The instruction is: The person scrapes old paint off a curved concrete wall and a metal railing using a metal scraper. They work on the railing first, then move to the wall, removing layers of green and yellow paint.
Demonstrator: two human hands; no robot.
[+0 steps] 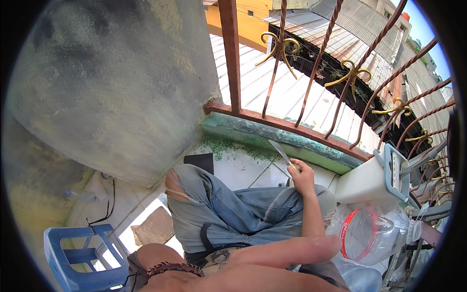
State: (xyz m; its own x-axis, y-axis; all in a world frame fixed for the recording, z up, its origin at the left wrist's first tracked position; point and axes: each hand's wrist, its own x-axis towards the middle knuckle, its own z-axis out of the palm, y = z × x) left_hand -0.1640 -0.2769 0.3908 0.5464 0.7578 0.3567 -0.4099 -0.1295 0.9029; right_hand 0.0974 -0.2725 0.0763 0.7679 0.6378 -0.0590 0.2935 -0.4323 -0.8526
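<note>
My right hand [302,175] is closed on a knife [279,150] above my bent jeans-clad leg. Its narrow metal blade points up and left, toward the low green ledge [272,138]. Close to the camera, my left hand [272,263] reaches across the lower edge, with a dark braided bracelet [175,268] at its wrist. One digit stretches right, apart from the rest of the hand, which the picture's edge cuts off. Nothing shows in its visible part. Green flakes [238,147] are scattered on the white tiles below the ledge, beside a dark flat square [199,163].
A brown railing [292,127] with twisted bars stands on the ledge. A grey wall [116,87] rises at left, and a blue plastic stool [82,272] stands below it. On the right are a white and grey-blue container [365,180] and a large clear bottle [369,233].
</note>
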